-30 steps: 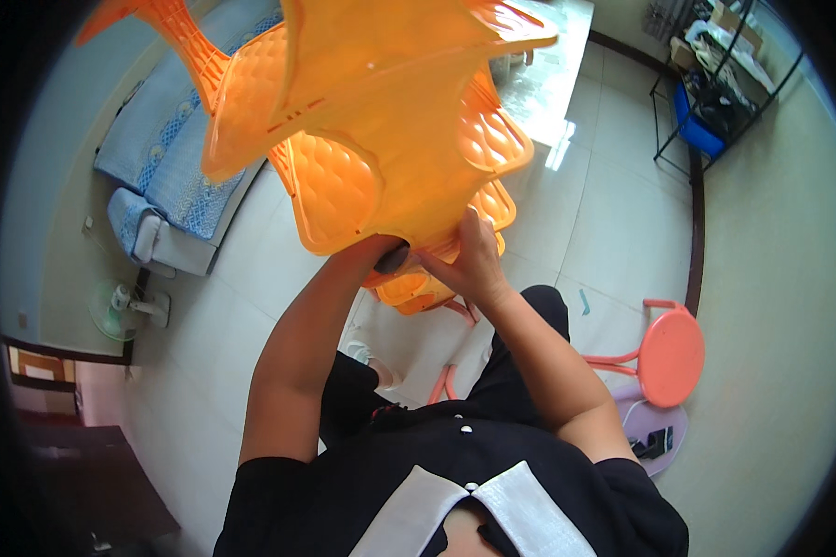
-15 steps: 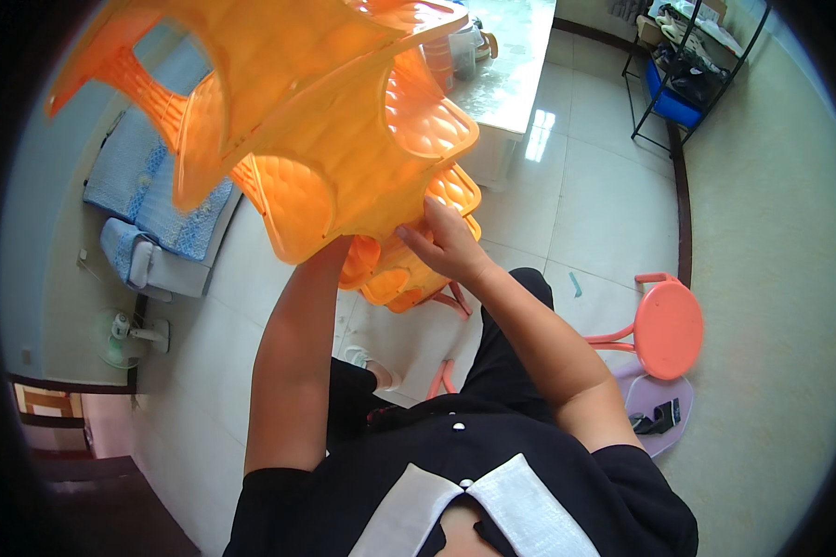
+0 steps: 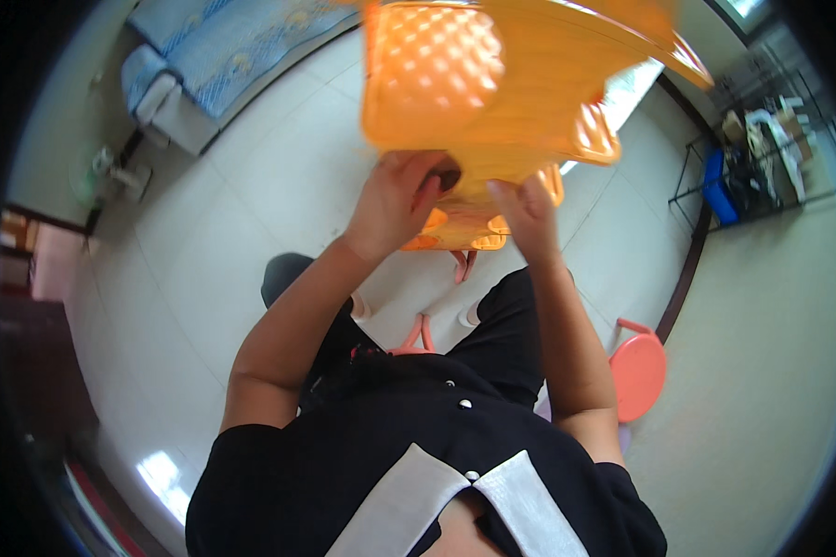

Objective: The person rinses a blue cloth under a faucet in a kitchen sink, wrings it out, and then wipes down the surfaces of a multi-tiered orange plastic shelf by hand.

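Orange plastic chair (image 3: 492,84) — cut off at the top edge, motion-blurred; shelf clutter (image 3: 762,158) too small to tell.

Glossy orange plastic chair (image 3: 492,84) with perforated seat; shiny tiled floor (image 3: 251,204).

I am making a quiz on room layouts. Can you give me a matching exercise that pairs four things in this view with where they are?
Things:
1. orange perforated plastic chair
2. round coral-red stool
3. blue patterned mattress
4. blue box on a dark metal rack

Places:
A. top left, on the floor
B. far right, by the wall
C. held up in both hands
D. lower right, on the pale floor beside the person

Pairs: 1-C, 2-D, 3-A, 4-B
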